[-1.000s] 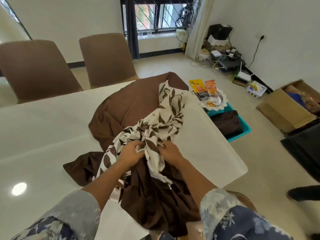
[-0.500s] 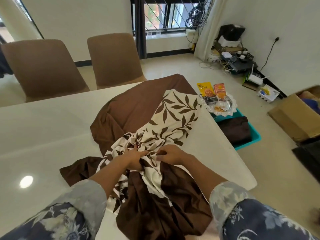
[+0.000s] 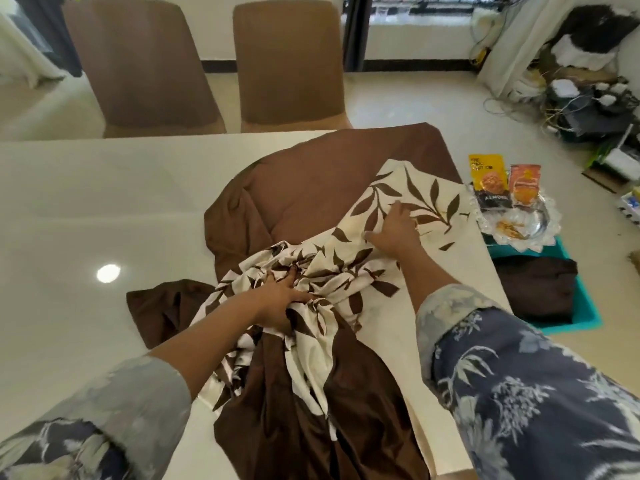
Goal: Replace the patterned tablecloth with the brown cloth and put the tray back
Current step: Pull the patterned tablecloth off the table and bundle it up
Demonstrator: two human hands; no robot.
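- Left hand (image 3: 278, 301): fingers clenched in the bunched patterned tablecloth (image 3: 429, 199), mid-surface (image 3: 104, 209).
- Right hand (image 3: 394, 230): fingers released, flat on it.
- Brown cloth (image 3: 329, 174) crumpled underneath.
- Tray (image 3: 552, 233) atop teal basket (image 3: 585, 306), beside surface.

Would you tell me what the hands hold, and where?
Left hand grips the patterned tablecloth at its bunched middle; right hand lies flat on its far end.

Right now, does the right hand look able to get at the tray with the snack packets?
Probably yes. The right hand rests on the patterned cloth near the right edge of the table, and the tray sits past that edge on the teal bin, lower down, with nothing between them.
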